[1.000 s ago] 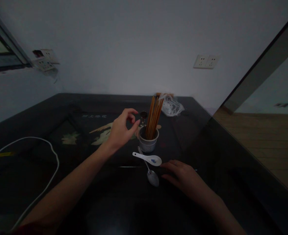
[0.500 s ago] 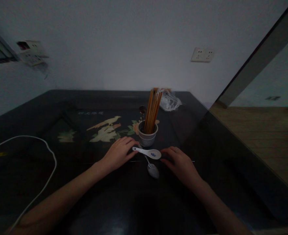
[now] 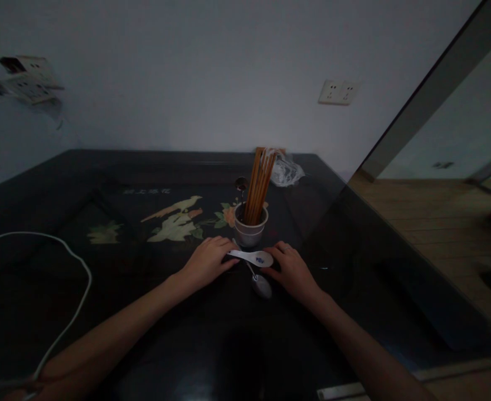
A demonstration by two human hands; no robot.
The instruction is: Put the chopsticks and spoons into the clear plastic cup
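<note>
A white ceramic soup spoon (image 3: pixel 251 257) with a small blue mark in its bowl lies crosswise between my hands. My left hand (image 3: pixel 209 260) has its thumb and fingers closed around the tip of the handle. At the other end, my right hand (image 3: pixel 291 272) pinches the rim of the bowl between thumb and fingers. Under the white spoon runs a metal spoon (image 3: pixel 262 287), its bowl toward me and its handle partly covered. Just behind stands a pale cup (image 3: pixel 249 236) holding several wooden chopsticks (image 3: pixel 259 192) and an upright dark-bowled spoon (image 3: pixel 241 184).
The dark glossy table (image 3: pixel 178 345) carries a bird-and-flower picture (image 3: pixel 174 220). A crumpled clear plastic bag (image 3: pixel 287 170) lies behind the cup. On the left a white cable (image 3: pixel 84 289) curves past my forearm. The wall (image 3: pixel 186 78) with sockets (image 3: pixel 337 92) rises behind.
My right hand has moved left and its fingers have closed on the bowl of the white spoon. My left hand stays at the handle end. The view has shifted slightly.
</note>
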